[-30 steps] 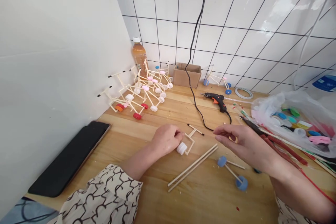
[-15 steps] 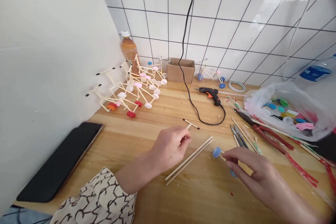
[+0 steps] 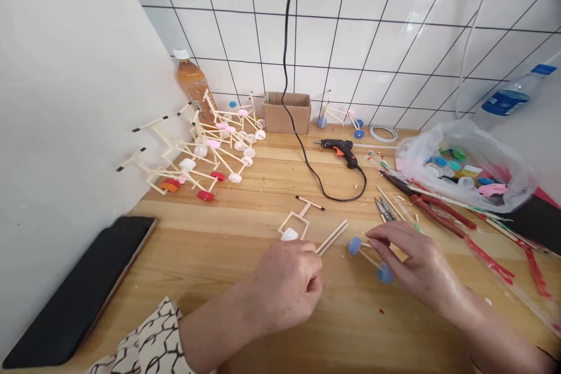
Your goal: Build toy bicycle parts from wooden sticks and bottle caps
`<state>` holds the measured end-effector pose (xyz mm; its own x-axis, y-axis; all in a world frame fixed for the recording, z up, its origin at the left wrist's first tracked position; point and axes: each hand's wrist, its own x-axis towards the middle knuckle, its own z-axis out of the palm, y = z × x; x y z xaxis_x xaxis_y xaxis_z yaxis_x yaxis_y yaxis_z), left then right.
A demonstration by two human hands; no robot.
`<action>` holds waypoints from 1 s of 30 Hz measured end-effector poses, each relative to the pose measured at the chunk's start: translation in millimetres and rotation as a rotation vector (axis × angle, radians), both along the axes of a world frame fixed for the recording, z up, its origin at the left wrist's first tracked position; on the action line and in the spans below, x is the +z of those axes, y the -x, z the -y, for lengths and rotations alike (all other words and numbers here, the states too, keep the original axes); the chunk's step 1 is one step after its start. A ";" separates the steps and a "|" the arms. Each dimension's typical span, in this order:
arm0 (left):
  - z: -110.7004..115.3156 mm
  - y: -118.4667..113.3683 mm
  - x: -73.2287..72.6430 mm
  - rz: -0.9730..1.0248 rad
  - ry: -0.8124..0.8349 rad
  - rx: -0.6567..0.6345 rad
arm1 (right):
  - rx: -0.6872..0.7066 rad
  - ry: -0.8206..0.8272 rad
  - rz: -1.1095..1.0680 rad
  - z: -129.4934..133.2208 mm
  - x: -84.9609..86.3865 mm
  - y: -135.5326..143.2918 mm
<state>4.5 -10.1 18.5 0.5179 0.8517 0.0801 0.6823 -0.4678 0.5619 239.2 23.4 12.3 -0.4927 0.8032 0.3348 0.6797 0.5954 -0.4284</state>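
Note:
My left hand (image 3: 287, 280) is closed above the table, over the near ends of two thin wooden sticks (image 3: 333, 236); whatever its fingers hold is hidden. Just beyond it lies a small stick frame (image 3: 307, 205) with black-tipped crossbar and a white cap (image 3: 289, 235). On the right, my right hand (image 3: 407, 257) pinches a stick of a small piece with two blue caps, one (image 3: 355, 246) to the left of the fingertips and the other (image 3: 385, 273) just below them.
Several finished stick models (image 3: 219, 140) stand back left by a tea bottle (image 3: 193, 85). A glue gun (image 3: 339, 149), box (image 3: 287, 114), tape roll (image 3: 383, 133), scissors (image 3: 385, 210), pliers (image 3: 438, 210) and bag of caps (image 3: 517, 169) lie beyond. A phone (image 3: 83, 286) lies left.
My left hand has moved down toward me, uncovering the stick frame with its white cap. My right hand keeps its pinch, and more of the blue-capped piece shows. The camera view has shifted.

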 end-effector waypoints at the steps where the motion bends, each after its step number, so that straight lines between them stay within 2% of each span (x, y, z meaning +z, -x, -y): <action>1: -0.6 0.1 0.2 0.003 -0.010 0.021 | 0.004 0.000 0.001 0.2 0.8 0.0; 5: -2.2 -0.5 -1.0 -0.063 -0.053 0.059 | 0.043 -0.013 0.029 1.3 2.9 1.6; 11: 7.4 -2.6 -4.2 -0.243 -0.187 -0.117 | 0.086 -0.022 0.011 8.3 4.5 7.2; 17: 11.5 -2.8 -6.9 -0.164 -0.354 -0.297 | 0.252 0.037 -0.043 39.0 8.5 30.1; 21: 10.6 -2.8 -2.8 -0.054 -0.264 -0.413 | 0.353 0.173 -0.103 46.5 7.0 42.8; 24: 9.2 0.9 6.9 0.016 -0.165 -0.420 | 0.330 0.299 -0.089 41.7 2.8 42.7; 26: 5.1 6.6 13.0 0.197 -0.096 -0.357 | 0.255 0.322 -0.103 37.1 0.9 38.7; 27: 1.4 10.5 15.1 0.320 -0.062 -0.265 | 0.212 0.319 -0.130 34.8 0.6 36.1; 28: -3.3 14.9 16.2 0.415 -0.036 -0.149 | 0.174 0.311 -0.164 32.5 0.7 33.4; 30: -14.8 24.1 15.4 0.477 -0.060 0.168 | 0.124 0.285 -0.227 28.3 2.2 27.7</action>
